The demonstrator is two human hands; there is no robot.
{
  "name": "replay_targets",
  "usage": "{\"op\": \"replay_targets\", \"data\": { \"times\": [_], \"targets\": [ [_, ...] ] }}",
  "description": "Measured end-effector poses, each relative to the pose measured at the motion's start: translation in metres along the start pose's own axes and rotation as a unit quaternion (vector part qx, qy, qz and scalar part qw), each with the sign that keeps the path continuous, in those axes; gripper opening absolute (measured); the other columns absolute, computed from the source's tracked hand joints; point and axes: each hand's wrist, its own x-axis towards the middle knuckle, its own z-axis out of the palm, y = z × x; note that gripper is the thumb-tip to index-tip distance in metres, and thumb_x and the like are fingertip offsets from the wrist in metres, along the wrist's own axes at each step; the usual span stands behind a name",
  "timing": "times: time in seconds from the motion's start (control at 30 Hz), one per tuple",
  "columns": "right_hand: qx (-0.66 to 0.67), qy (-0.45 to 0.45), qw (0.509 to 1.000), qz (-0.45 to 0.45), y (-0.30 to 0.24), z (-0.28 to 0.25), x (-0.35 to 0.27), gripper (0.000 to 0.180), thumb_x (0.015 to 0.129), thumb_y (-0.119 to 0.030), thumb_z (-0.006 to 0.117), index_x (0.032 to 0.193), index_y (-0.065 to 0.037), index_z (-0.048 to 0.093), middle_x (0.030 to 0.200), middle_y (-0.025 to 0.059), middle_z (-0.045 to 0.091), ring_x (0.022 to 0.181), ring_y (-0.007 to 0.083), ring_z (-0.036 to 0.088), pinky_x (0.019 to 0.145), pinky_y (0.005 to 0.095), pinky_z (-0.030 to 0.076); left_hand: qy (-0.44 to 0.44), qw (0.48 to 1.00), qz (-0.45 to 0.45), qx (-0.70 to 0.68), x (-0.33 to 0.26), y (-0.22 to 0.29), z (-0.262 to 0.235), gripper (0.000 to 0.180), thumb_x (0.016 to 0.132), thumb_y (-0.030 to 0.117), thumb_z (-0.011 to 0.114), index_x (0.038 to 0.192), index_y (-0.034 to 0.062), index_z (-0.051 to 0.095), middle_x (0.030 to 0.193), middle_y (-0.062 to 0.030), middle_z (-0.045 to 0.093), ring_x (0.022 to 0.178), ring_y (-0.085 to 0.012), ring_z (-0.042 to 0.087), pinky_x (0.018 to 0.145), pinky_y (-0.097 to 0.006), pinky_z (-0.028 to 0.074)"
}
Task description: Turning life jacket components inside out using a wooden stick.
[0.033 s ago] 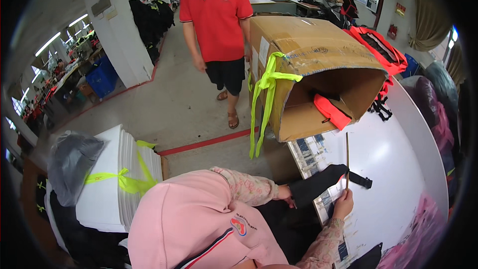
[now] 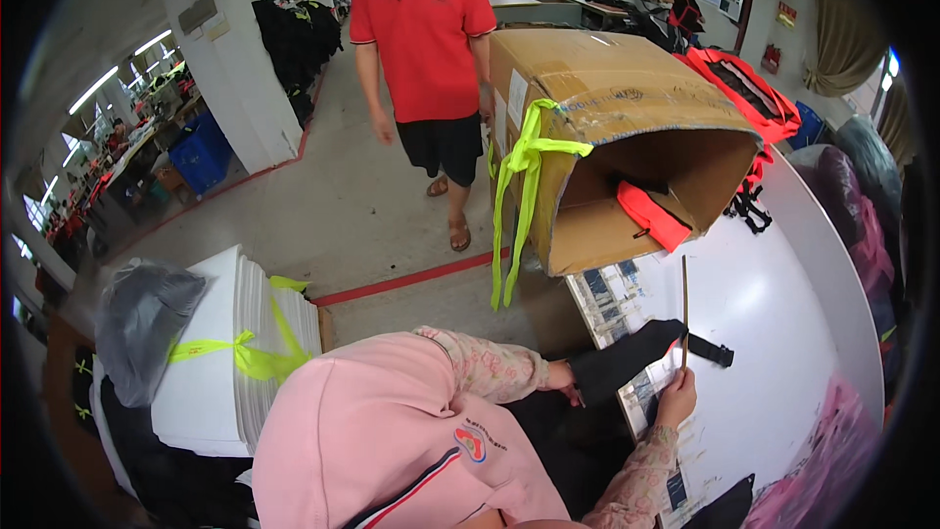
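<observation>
Head view. Left hand (image 2: 562, 378): clenched on the near end of a black fabric strip (image 2: 636, 351), at the table (image 2: 793, 333) edge. Strip laid across the table's left edge, far end with a buckle-like tab toward the right. Right hand (image 2: 678, 394): grasping the lower end of a thin stick (image 2: 683, 299), held upright just beside the strip's far end. Behind, on the table: cardboard box (image 2: 607, 127) tipped on its side, opening toward the right, bound with yellow-green tape (image 2: 519, 181), red-orange item (image 2: 654, 217) inside. On the floor beyond: person in red shirt (image 2: 426, 29), standing. At left: white sheet stack (image 2: 211, 402).
</observation>
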Motion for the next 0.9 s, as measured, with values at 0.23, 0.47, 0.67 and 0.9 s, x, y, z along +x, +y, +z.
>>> {"op": "replay_targets", "data": {
  "times": [0.23,0.47,0.67,0.9],
  "targets": [
    [0.016,0.026,1.000,-0.005,0.002,-0.001,-0.005,0.022,0.089,-0.023,0.046,0.098,-0.007,0.059,0.085,0.0142,0.064,0.075,0.0331,0.061,0.063,0.0390,0.046,-0.050,0.998,0.020,-0.036,0.008,-0.012,-0.007,0.022,0.086,0.019,0.053,0.104,0.0082,0.059,0.094,-0.0108,0.065,0.080,-0.0241,0.064,0.066,-0.036,0.052],
    [0.105,0.008,0.993,-0.046,-0.007,0.007,0.002,0.022,0.090,-0.019,0.045,0.100,-0.004,0.059,0.087,0.0162,0.063,0.078,0.0333,0.060,0.067,0.0371,0.046,-0.025,0.994,0.075,-0.071,0.014,-0.102,-0.040,0.025,0.086,0.020,0.053,0.108,0.0090,0.057,0.096,-0.0114,0.064,0.082,-0.0266,0.064,0.067,-0.037,0.053],
    [0.049,0.027,0.998,-0.012,0.041,0.001,-0.006,0.024,0.090,-0.021,0.045,0.102,-0.005,0.058,0.090,0.0161,0.063,0.080,0.0334,0.060,0.068,0.0369,0.046,-0.023,0.978,-0.091,-0.187,0.022,-0.013,0.001,0.030,0.089,0.028,0.049,0.112,0.0105,0.055,0.101,-0.0118,0.063,0.077,-0.0295,0.065,0.061,-0.037,0.054],
    [0.073,-0.009,0.995,-0.061,0.001,0.017,0.005,0.027,0.091,-0.023,0.044,0.104,-0.003,0.057,0.094,0.0166,0.063,0.084,0.0334,0.059,0.070,0.0364,0.046,-0.046,0.964,-0.021,-0.260,-0.001,-0.061,-0.035,0.031,0.089,0.025,0.050,0.111,0.0048,0.055,0.100,-0.0186,0.062,0.077,-0.0333,0.065,0.060,-0.040,0.054]
  ]
}}
